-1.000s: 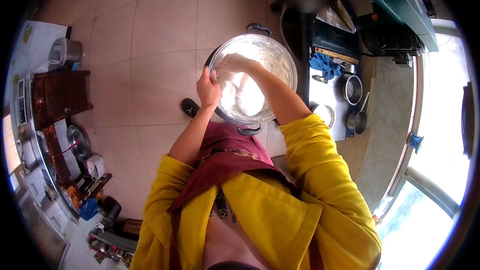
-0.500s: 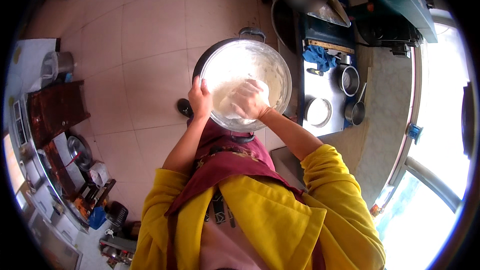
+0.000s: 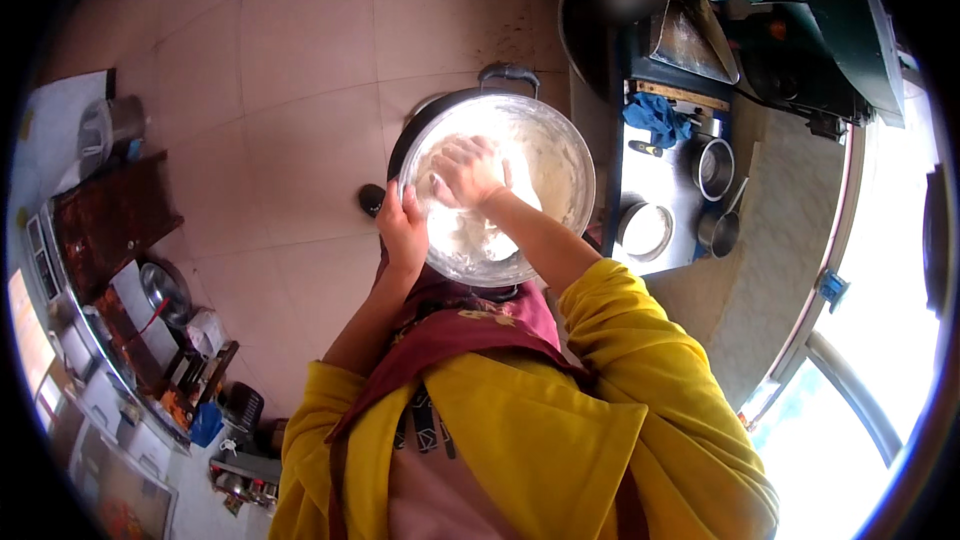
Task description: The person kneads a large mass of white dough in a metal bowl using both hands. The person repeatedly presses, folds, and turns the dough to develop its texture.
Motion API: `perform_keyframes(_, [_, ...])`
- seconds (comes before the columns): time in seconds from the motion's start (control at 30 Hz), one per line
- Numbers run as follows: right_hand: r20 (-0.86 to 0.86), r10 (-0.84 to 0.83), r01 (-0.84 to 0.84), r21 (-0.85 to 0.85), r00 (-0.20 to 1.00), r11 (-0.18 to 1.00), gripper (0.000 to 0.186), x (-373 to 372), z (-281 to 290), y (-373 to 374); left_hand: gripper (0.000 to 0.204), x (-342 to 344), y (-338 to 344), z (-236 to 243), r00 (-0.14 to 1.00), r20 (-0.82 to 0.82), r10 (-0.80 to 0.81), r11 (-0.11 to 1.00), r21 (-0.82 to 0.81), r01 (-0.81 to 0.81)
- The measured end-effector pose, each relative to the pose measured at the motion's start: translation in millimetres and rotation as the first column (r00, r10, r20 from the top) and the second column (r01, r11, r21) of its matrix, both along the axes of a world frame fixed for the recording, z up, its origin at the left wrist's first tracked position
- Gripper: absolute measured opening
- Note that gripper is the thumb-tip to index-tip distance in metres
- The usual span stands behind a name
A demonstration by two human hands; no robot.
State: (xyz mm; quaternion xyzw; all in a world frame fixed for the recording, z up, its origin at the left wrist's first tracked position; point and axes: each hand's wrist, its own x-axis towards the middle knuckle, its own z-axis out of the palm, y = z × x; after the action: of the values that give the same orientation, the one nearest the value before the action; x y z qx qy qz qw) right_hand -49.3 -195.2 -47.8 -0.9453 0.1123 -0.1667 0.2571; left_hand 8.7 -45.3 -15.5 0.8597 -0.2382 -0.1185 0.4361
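A round metal basin [image 3: 572, 190] rests in a dark pot with black handles [image 3: 508, 73], in front of my apron. Inside lies pale, floury dough [image 3: 480, 235], its edges partly washed out by glare. My left hand [image 3: 404, 227] grips the basin's left rim, thumb over the edge. My right hand [image 3: 468, 170] reaches into the basin, its fingers curled down on the dough; the fingertips are hidden. Light flour or dough coats the basin's inner wall.
On the right, a counter holds a round white-filled pan [image 3: 645, 231], a metal bowl [image 3: 713, 169], a small saucepan [image 3: 719, 234] and a blue cloth [image 3: 657, 120]. A green machine [image 3: 830, 30] stands beyond. Shelves with kitchenware, including a metal lid [image 3: 165, 292], line the left.
My right hand has moved left and slightly away from me across the dough. My left hand stays on the rim. The view has shifted slightly.
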Motion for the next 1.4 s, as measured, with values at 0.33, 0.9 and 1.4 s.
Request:
perform_keyframes(0.33, [-0.175,0.079,-0.086,-0.036,0.981,0.996,0.026,29,17,-15,0.021,13,-8,5,1.000,-0.007,0.007,0.998,0.055,-0.006])
perform_keyframes(0.9, [-0.802,0.153,-0.199,0.043,0.578,0.979,0.064,-54,97,3,0.033,4,-7,2,0.999,-0.045,-0.010,0.990,0.137,0.016])
perform_keyframes(1.4, [-0.048,0.180,-0.183,-0.049,0.982,0.982,0.038,-59,21,6,0.022,3,-4,0,0.999,0.000,-0.047,0.997,0.061,0.047])
